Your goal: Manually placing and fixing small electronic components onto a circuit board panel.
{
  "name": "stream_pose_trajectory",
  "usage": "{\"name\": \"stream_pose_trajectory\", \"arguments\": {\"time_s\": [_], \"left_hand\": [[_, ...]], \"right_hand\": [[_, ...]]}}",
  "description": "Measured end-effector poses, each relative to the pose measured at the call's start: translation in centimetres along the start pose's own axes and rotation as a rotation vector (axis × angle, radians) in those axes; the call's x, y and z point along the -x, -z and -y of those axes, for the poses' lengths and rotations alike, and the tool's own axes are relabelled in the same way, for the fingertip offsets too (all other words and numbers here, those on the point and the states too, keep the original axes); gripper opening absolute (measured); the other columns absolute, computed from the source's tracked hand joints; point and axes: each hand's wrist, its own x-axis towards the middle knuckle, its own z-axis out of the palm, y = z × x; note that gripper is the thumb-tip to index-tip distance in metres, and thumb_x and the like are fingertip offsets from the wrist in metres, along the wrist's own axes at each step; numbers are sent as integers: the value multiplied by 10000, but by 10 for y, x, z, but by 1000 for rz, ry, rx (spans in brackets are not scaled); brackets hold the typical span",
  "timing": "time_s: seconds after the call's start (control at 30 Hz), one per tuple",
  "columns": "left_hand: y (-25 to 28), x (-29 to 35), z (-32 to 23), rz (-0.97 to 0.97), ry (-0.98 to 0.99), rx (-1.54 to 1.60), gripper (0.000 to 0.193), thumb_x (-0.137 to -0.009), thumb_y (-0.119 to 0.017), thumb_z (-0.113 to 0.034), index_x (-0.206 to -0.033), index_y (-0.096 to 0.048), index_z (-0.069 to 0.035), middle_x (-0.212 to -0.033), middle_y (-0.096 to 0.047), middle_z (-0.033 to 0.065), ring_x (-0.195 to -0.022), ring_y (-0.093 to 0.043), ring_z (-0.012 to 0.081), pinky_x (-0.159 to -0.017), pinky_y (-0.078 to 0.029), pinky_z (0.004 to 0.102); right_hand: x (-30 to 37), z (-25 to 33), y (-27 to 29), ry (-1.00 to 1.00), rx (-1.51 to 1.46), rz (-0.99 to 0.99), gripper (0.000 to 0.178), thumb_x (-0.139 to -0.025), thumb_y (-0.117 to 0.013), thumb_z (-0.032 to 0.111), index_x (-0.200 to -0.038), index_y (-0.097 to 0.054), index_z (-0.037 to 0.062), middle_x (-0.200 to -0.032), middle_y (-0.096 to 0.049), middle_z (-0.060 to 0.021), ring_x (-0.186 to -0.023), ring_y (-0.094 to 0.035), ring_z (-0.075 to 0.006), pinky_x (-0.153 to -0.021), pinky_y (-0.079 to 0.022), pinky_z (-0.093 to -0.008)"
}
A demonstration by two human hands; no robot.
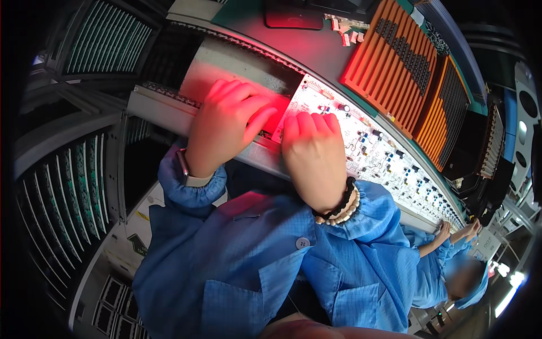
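Note:
A long white circuit board [367, 144] dotted with upright components lies on the conveyor line, reaching away to the right. My right hand [313, 150] is over the board's left end, its fingers curled down and their tips hidden; whatever they hold cannot be made out. To the left of the board, my left hand [226, 121] hovers above the conveyor gap, fingers bent and the thumb apart from them, with nothing visible between. Red light falls on both hands and the board's end.
Orange slotted trays [389, 56] holding dark parts stand beyond the line. Small pale connectors [347, 28] lie on the green bench. Racks of boards [62, 192] stand to the left. A co-worker's hands [457, 231] are at the line's far right. A metal conveyor rail [164, 110] runs nearest me.

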Motion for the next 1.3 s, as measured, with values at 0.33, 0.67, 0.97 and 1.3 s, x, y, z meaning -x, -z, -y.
{"name": "stream_pose_trajectory", "arguments": {"time_s": [0.33,0.67,0.97,1.3], "left_hand": [[-6,19,-9,-78,-369,-67,262,-768,-756,-141,-1016,-716,-69,-953,-621,52,-888,-588,242,-849,-454,405],[8,18,-11,71,-471,-306,335,-836,-717,-234,-1118,-685,-56,-1083,-582,36,-960,-543,205,-931,-402,420],[-7,22,-6,-62,-508,-296,306,-833,-713,-201,-1092,-683,-41,-1002,-604,51,-912,-566,207,-911,-417,431],[75,88,19,-643,32,-613,336,-835,-707,-63,-1166,-654,-41,-1116,-639,119,-1036,-590,310,-954,-406,435]], "right_hand": [[17,-38,-12,71,-408,-140,194,-801,-707,104,-982,-681,40,-907,-656,-119,-856,-618,-317,-792,-467,-412],[29,-32,-14,158,-360,-252,232,-800,-672,83,-1025,-705,31,-942,-657,-92,-862,-631,-257,-765,-489,-363],[37,-21,-11,326,-21,-97,277,-779,-642,154,-982,-685,-30,-959,-606,-110,-899,-593,-245,-805,-480,-370],[33,-37,-9,310,-230,-305,494,-793,-680,144,-1256,-588,-3,-960,-595,-109,-926,-576,-278,-846,-444,-408]]}}
